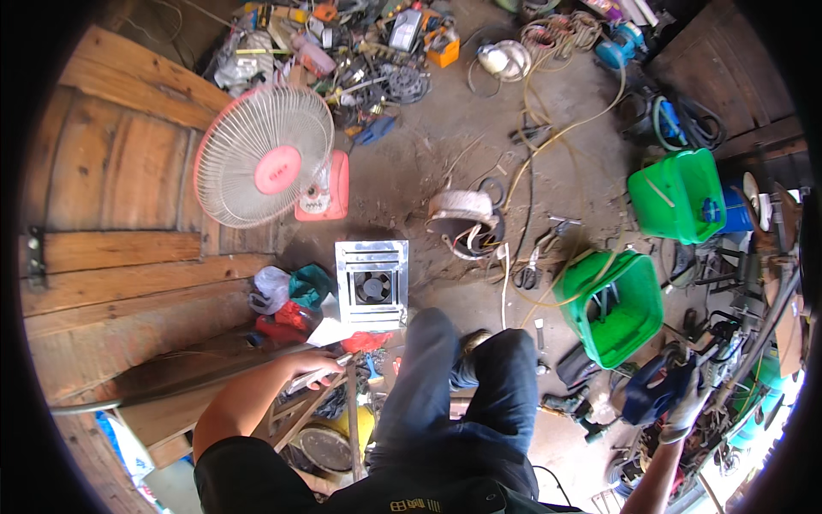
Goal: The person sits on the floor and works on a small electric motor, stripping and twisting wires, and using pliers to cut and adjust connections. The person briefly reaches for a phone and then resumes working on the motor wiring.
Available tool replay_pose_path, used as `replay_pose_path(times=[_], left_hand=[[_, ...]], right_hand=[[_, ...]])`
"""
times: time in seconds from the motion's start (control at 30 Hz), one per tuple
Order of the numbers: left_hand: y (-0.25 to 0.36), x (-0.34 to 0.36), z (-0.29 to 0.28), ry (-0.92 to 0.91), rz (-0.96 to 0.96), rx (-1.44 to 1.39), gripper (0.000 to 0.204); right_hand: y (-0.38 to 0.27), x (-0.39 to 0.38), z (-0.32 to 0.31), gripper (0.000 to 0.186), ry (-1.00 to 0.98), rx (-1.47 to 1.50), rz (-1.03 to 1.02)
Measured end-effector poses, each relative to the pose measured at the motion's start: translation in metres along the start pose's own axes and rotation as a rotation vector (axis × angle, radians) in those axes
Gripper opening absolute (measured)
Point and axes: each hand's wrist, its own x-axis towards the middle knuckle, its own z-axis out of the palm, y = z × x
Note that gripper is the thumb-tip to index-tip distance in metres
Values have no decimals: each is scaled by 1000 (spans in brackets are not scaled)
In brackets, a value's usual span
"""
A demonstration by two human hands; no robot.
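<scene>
My bare left hand [315,367] is closed around a thin metallic piece [300,382], beside a long grey bar [197,385] and a white sheet [330,332]. My right hand [683,409], in a pale glove, grips the edge of a dark blue cloth item [646,390] among tools and metal parts at the right. Ahead of my bent legs [419,368], a square silver panel with a small fan [372,283] lies near red, white and teal bags [308,287].
A pink standing fan [278,170] is at upper left by wooden boards [120,171]. A round appliance [462,218], loose yellowish hose [548,146] and cables cover the middle floor. Two green tubs [610,310] stand right. Parts are piled at the back [360,68]; a yellow bucket [330,441] is below left.
</scene>
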Motion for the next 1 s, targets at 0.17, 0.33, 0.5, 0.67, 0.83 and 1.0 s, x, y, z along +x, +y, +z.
replay_pose_path(times=[0.17, 0.33, 0.5, 0.67, 0.83, 1.0], left_hand=[[-12, -149, 13, 58, 201, -186, 57], [62, -287, -1, 77, 645, -914, 41], [124, -392, -49, -43, 985, -1008, 48], [233, -474, -120, 98, 1041, -936, 57], [386, -692, -293, 527, 1553, -779, 29], [438, -992, -472, 907, 1945, -644, 29]], right_hand=[[-81, -31, -70, 24, -43, -200, 65], [-114, -53, -105, 33, 251, -205, 61], [-202, -54, -74, 33, 171, -155, 44], [-233, 6, -3, 31, 169, 103, 10], [-324, 23, 143, 27, 402, 164, -10], [-437, 26, 239, 37, 171, -176, 187]])
